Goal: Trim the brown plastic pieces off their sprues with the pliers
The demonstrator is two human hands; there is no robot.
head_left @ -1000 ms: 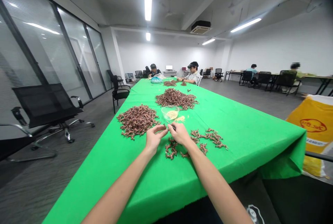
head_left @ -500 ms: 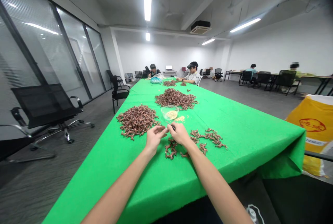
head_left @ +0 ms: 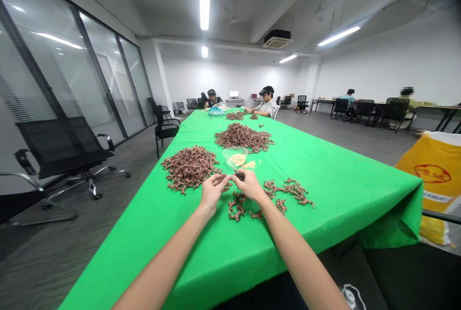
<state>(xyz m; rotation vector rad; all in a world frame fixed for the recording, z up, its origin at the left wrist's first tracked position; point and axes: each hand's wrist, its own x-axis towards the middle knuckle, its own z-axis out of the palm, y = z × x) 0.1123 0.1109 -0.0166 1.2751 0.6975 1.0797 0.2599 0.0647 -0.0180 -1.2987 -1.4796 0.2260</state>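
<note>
A small metal tool point(head_left: 236, 172) is pinched in the right hand point(head_left: 249, 186), its tip just beside a glass bowl point(head_left: 232, 155) of pale grains point(head_left: 237, 159) on the green tablecloth point(head_left: 324, 214). The left hand point(head_left: 212, 192) is loosely spread, fingers almost touching the right hand, between a brown pile point(head_left: 189, 168) and scattered brown clumps point(head_left: 237, 206).

Slim metal tweezers point(head_left: 237, 172) (or snips, too small to tell) pinched in a right hand point(head_left: 250, 186), just below a clear glass bowl point(head_left: 226, 155) of pale grains point(head_left: 237, 159), beside scattered knobbly reddish-brown dried sprigs point(head_left: 236, 207).
</note>
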